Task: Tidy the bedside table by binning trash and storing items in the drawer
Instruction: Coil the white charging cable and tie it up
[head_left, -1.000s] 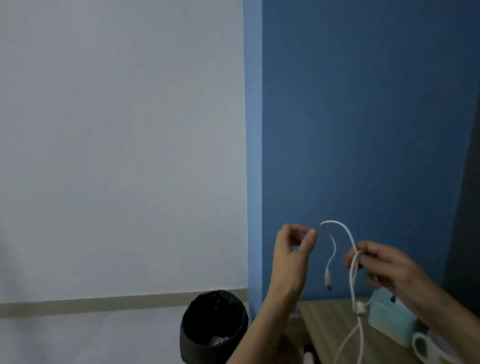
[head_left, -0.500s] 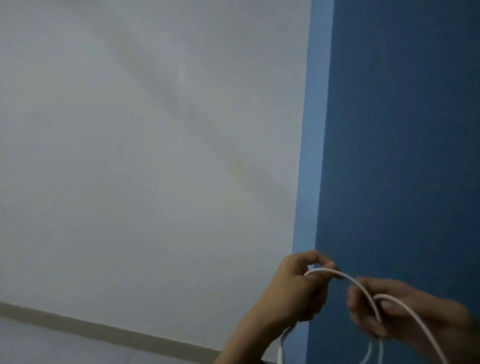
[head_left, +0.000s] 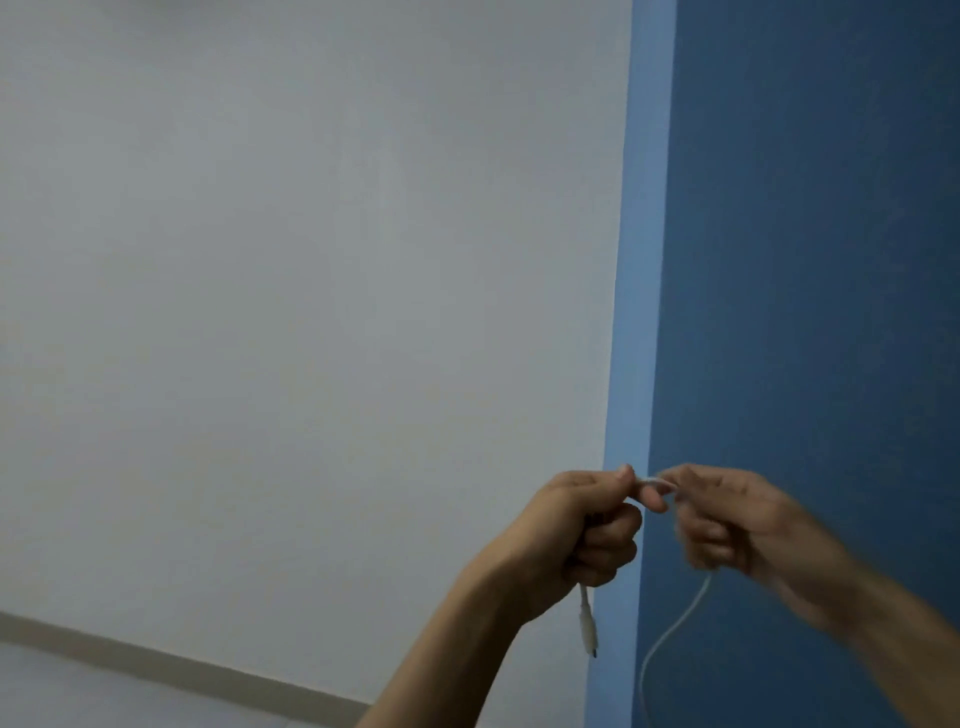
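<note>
Hands show in the lower right of the head view, held up in front of a white wall (head_left: 311, 312) and a blue wall (head_left: 805, 260). The left hand (head_left: 587, 525) is curled round a white cable (head_left: 655, 482) and pinches it at the top. The plug end (head_left: 588, 631) hangs below the fist. The right hand (head_left: 727, 525), blurred, pinches the same cable just beside it, and the rest hangs down. I think the cable is being folded up for the drawer, so storing is not yet done. No bin, drawer or surface shows, so I cannot tell what they hold.
</note>
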